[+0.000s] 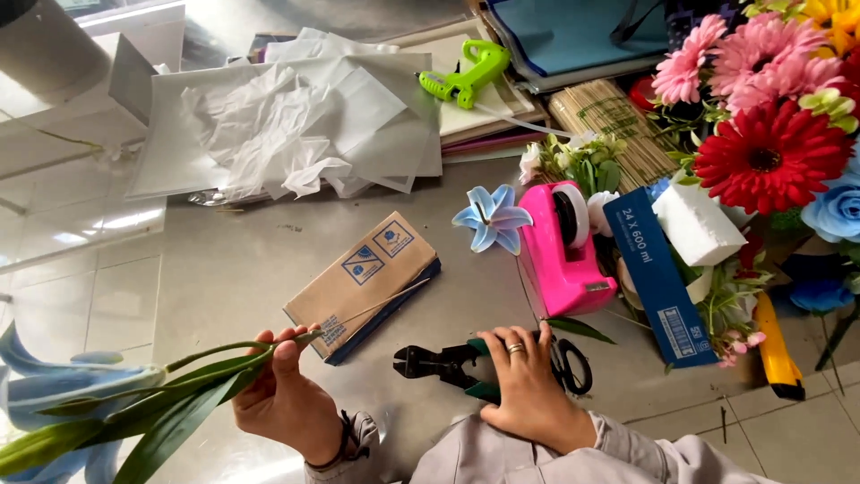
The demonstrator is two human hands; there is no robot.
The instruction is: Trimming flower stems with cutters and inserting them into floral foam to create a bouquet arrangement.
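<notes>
My left hand (285,394) grips the green stem of an artificial flower (161,399) whose long leaves and pale blue petals trail off to the lower left; a thin wire sticks out from the stem toward the right. My right hand (528,381), with a ring on one finger, lies over the green handles of black wire cutters (439,363) resting on the grey table (251,260). Black-handled scissors (573,366) lie just right of that hand.
A flat cardboard box (363,282) lies in the middle. A pink tape dispenser (564,246), a blue artificial lily (491,218), a blue carton (658,278) and a yellow utility knife (775,354) are at the right. Bouquet flowers (770,157), white paper (287,121) and a green glue gun (466,76) lie farther back.
</notes>
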